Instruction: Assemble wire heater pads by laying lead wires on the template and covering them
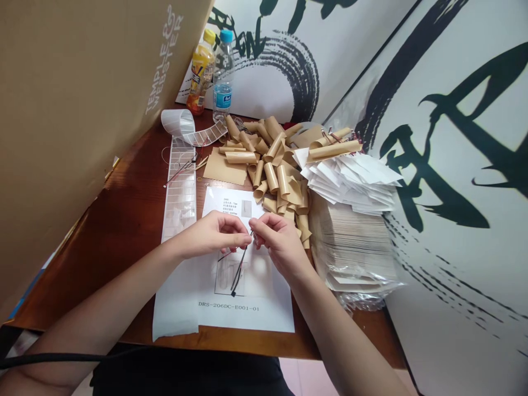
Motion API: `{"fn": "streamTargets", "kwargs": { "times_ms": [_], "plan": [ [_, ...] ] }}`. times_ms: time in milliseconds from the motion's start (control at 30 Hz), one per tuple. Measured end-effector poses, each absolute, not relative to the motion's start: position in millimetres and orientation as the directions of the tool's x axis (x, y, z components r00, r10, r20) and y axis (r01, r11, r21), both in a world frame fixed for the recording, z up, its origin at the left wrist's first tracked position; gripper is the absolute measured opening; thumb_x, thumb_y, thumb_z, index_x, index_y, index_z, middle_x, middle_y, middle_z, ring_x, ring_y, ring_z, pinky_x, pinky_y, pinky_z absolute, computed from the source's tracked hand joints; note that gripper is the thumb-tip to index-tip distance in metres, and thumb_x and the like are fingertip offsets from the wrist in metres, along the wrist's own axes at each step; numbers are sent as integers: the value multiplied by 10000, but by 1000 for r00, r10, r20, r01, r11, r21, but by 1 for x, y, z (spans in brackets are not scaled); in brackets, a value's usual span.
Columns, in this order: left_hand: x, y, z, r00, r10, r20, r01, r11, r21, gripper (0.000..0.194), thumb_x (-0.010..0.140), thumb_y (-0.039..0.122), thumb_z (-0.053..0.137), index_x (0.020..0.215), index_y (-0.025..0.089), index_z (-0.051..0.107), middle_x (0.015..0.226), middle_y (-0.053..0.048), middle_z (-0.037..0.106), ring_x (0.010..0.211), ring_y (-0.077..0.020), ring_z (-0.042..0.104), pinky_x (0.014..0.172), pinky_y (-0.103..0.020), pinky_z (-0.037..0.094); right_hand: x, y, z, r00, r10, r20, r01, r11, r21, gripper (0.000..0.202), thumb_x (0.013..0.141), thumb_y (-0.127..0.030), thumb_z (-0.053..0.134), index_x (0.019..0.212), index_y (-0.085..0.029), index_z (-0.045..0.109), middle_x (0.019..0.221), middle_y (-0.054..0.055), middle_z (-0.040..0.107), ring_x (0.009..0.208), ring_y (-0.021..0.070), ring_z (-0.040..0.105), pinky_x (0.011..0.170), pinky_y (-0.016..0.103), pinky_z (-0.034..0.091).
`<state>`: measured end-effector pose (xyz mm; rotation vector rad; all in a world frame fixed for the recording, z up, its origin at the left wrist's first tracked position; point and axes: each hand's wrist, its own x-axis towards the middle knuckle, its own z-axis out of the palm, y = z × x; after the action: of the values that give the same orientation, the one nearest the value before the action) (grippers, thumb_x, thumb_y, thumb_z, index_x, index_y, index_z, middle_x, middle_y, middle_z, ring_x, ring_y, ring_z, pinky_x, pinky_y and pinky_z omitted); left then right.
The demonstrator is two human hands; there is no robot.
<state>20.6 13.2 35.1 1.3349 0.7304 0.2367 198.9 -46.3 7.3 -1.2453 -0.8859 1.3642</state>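
Note:
Above a printed sheet (247,319), my left hand (216,234) and my right hand (280,242) meet with their fingertips almost touching. Both are closed in a pinch on a thin wire lead (239,269). Its black and red strands hang down from my fingers, with a small black connector at the lower end. Something small and whitish shows at my right fingertips, too small to name. A long strip of clear labels (180,187) runs along the left of the sheet, and another dark wire lead (181,169) lies across it.
Many curled brown paper pieces (272,176) are heaped behind the sheet. To the right, folded white papers (350,179) rest on a plastic-wrapped stack of cards (350,236). Two bottles, yellow-capped (202,71) and blue-capped (223,77), stand at the back. A large cardboard box (82,110) walls the left.

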Motion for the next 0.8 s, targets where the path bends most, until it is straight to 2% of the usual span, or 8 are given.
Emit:
{"fn": "streamTargets", "kwargs": {
  "times_ms": [167, 467, 633, 800],
  "plan": [
    [23, 10, 34, 711, 574, -407, 304, 271, 913, 262, 741, 388, 796, 769, 147, 699, 662, 11, 630, 583, -80, 567, 479, -176, 470, 196, -48, 9, 119, 969, -218, -82, -209, -974, 419, 666, -477, 848, 542, -186, 572, 449, -42, 552, 436, 78, 462, 489, 227, 348],
    [20, 12, 35, 725, 541, -426, 298, 311, 903, 164, 813, 292, 717, 767, 137, 742, 743, -39, 731, 599, -87, 654, 548, -183, 539, 194, -48, 11, 98, 980, -173, -6, -174, -985, 429, 681, -538, 822, 576, -189, 595, 483, -32, 565, 451, 85, 472, 475, 232, 354],
    [19, 13, 35, 742, 516, -428, 246, 384, 890, 199, 812, 328, 728, 760, 138, 698, 736, -33, 722, 608, -102, 673, 568, -208, 558, 195, -48, 12, 61, 984, -169, -57, -166, -985, 418, 721, -549, 801, 619, -191, 611, 522, -29, 583, 489, 95, 512, 517, 247, 408],
    [20, 15, 35, 698, 594, -400, 190, 385, 903, 266, 798, 389, 749, 759, 139, 664, 731, -19, 708, 600, -82, 655, 581, -198, 549, 195, -49, 7, -45, 978, -203, -205, -208, -956, 389, 743, -551, 795, 762, -201, 628, 648, -15, 660, 569, 116, 593, 585, 266, 489]
  ]
}}
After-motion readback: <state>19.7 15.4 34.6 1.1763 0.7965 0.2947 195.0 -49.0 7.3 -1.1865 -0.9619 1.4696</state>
